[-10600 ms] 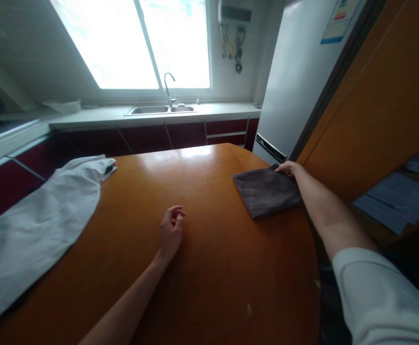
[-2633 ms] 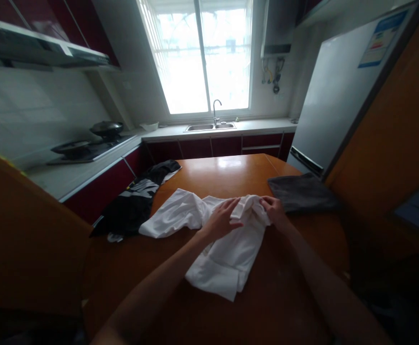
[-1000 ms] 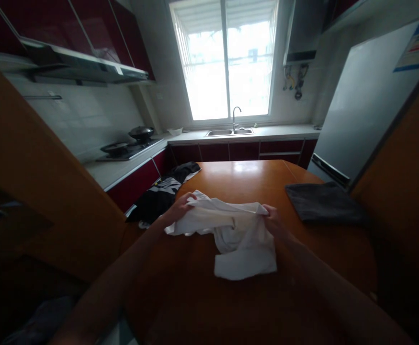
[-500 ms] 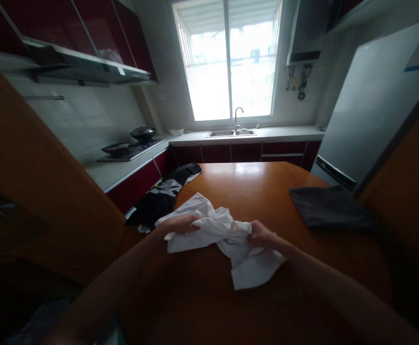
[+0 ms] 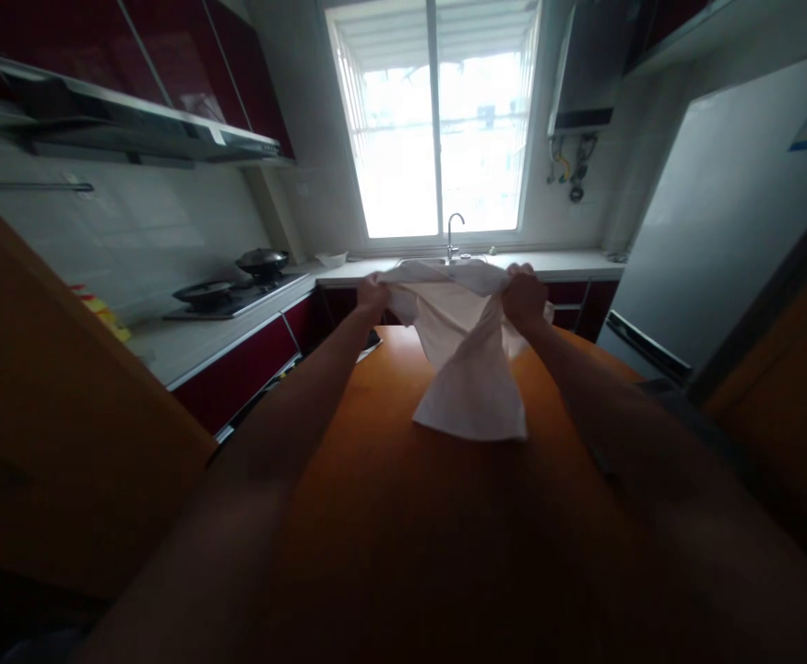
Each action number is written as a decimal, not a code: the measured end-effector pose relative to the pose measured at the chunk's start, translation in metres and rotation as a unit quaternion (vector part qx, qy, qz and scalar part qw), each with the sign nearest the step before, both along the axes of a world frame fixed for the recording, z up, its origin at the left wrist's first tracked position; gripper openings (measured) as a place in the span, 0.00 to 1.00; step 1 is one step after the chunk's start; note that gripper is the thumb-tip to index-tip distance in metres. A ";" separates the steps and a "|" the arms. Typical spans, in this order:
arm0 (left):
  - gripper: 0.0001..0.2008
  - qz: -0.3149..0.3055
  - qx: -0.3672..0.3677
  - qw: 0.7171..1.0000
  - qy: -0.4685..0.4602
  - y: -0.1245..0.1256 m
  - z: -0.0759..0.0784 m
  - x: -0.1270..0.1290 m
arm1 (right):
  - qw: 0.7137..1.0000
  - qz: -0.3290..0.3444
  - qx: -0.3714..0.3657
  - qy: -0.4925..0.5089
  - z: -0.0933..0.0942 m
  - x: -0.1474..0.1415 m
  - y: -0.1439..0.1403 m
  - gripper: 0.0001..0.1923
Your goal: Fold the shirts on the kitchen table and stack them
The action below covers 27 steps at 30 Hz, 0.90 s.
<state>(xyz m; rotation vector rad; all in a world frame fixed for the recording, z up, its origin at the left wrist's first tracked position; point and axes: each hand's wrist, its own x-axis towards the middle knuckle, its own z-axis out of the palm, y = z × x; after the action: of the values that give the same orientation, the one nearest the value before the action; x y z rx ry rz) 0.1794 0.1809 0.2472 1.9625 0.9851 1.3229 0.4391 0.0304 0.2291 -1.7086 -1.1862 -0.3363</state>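
Both my hands hold a white shirt (image 5: 468, 360) up in the air over the orange wooden table (image 5: 409, 516). My left hand (image 5: 373, 293) grips its upper left edge and my right hand (image 5: 524, 295) grips its upper right edge. The cloth is stretched between them and hangs down, its lower hem just above the tabletop. My forearms reach out over the table and hide part of it.
A grey fridge (image 5: 714, 231) stands at the right. Behind the table run a counter with a sink and tap (image 5: 450, 235) under the window, and a stove with pans (image 5: 237, 277) at the left. An orange wooden panel (image 5: 50, 415) rises at my left.
Both hands have lifted the white shirt off the table and spread it out in front of me. The dark folded cloth at the right is now hidden by my arm.
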 end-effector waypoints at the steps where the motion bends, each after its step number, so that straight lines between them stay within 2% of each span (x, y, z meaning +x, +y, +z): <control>1: 0.09 0.021 0.023 0.999 -0.038 0.004 0.018 0.005 | 1.000 -0.007 0.015 -0.026 0.015 0.003 0.002 0.13; 3: 0.11 0.042 0.062 0.993 -0.093 0.006 0.043 0.006 | 0.996 -0.008 0.036 -0.082 0.038 0.011 -0.002 0.14; 4: 0.13 0.046 0.086 0.989 -0.110 0.004 0.050 0.003 | 0.992 -0.009 0.041 -0.121 0.044 0.014 -0.006 0.14; 5: 0.15 0.049 0.113 0.985 -0.119 0.001 0.052 -0.001 | 0.986 -0.013 0.036 -0.164 0.046 0.017 -0.012 0.14; 7: 0.17 0.053 0.161 0.979 -0.116 -0.009 0.042 -0.014 | 0.970 -0.024 -0.003 -0.241 0.041 0.020 -0.026 0.16; 9: 0.18 0.047 0.186 0.979 -0.069 -0.022 0.017 -0.031 | 0.959 -0.025 -0.056 -0.276 0.022 0.019 -0.043 0.15; 12: 0.16 -0.010 0.180 0.982 0.060 -0.046 -0.040 -0.063 | 0.947 0.009 -0.145 -0.288 -0.025 0.014 -0.071 0.09; 15: 0.11 -0.071 0.158 0.973 0.153 -0.075 -0.105 -0.097 | 0.892 0.098 -0.338 -0.285 -0.085 0.007 -0.104 0.11; 16: 0.10 -0.098 0.142 0.957 0.233 -0.084 -0.126 -0.108 | 0.879 0.121 -0.366 -0.281 -0.106 0.005 -0.114 0.12; 18: 0.09 -0.108 0.102 0.925 0.349 -0.103 -0.164 -0.130 | 0.866 0.159 -0.389 -0.272 -0.144 -0.001 -0.135 0.13; 20: 0.10 -0.124 0.088 0.913 0.380 -0.118 -0.192 -0.149 | 0.867 0.163 -0.386 -0.268 -0.173 -0.005 -0.152 0.16; 21: 0.11 -0.131 0.084 0.909 0.387 -0.125 -0.200 -0.157 | 0.871 0.159 -0.379 -0.269 -0.184 -0.006 -0.160 0.17; 23: 0.13 -0.145 0.059 0.914 0.373 -0.134 -0.207 -0.170 | 0.879 0.156 -0.357 -0.274 -0.197 -0.005 -0.173 0.19; 25: 0.14 -0.153 0.019 0.928 0.338 -0.140 -0.203 -0.180 | 0.887 0.171 -0.329 -0.275 -0.198 -0.003 -0.186 0.22; 27: 0.13 -0.158 -0.014 0.940 0.303 -0.144 -0.193 -0.189 | 0.893 0.209 -0.297 -0.267 -0.190 -0.002 -0.201 0.25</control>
<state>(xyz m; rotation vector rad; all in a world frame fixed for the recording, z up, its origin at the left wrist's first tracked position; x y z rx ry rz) -0.0093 0.0370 0.0547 2.4399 0.8838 0.5251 0.4372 -0.1702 0.0392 -1.8501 -2.2000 -0.1844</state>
